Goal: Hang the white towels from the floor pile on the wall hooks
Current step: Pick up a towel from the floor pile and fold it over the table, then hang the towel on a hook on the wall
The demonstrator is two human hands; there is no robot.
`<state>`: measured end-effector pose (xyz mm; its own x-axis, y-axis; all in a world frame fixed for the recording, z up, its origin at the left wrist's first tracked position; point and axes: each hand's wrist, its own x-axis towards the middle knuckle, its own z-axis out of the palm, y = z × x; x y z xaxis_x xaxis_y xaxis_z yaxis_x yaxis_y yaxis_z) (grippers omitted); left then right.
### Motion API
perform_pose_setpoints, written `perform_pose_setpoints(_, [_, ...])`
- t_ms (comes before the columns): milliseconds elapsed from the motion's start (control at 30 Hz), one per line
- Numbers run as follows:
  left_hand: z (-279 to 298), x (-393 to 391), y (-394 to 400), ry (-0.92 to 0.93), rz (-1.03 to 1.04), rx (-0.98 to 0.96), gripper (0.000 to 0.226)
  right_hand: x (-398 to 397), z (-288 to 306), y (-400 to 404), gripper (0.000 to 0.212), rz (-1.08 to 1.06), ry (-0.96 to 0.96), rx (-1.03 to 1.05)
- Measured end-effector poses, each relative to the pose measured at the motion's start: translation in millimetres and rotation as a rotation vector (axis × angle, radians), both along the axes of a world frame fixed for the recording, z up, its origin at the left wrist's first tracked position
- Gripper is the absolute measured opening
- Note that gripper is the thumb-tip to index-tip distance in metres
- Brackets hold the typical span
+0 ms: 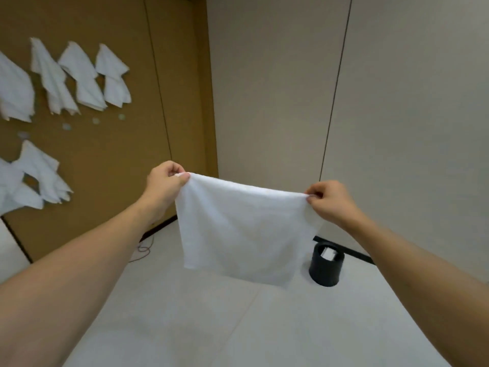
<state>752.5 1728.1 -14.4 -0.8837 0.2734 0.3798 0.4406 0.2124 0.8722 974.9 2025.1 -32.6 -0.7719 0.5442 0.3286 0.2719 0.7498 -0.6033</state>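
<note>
A room corner is formed by a brown panelled wall [111, 144] and a pale grey wall [277, 88] with thin dark vertical seams. A pale floor [238, 327] is seen below. A black bin [325, 270] is set near the grey wall's dark skirting.

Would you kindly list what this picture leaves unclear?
- Hooks, head view: hidden behind the hung towels.
- Floor pile: out of frame.
- Far-left towels: cut by the edge, blurred.
- Bin contents: too small.
- Floor behind the held towel, pinched by left hand and right hand.
</note>
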Motion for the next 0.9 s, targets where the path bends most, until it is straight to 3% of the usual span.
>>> perform_pose_setpoints(267, [3.5,-159.4,-82.8,-0.025,0.17,0.014,0.009,-214.9,3.1,-58.8,0.021,0.123,0.203,-0.21])
perform_pose_setpoints(467, [18.1,-279.0,-147.0,-0.057,0.26,-0.03,0.014,-373.5,19.0,-97.8,0.023,0.231,0.199,-0.261])
perform_pose_setpoints(667, [13.3,-370.4,-199.7,-0.104,0.34,-0.064,0.005,-503.2,18.7,-140.4,0.032,0.468,0.129,-0.222])
perform_pose_setpoints(900, [-4.3,-476.0,-227.7,-0.092,0.5,-0.144,0.012,-658.8,14.2,-160.6,0.015,0.714,0.084,-0.22])
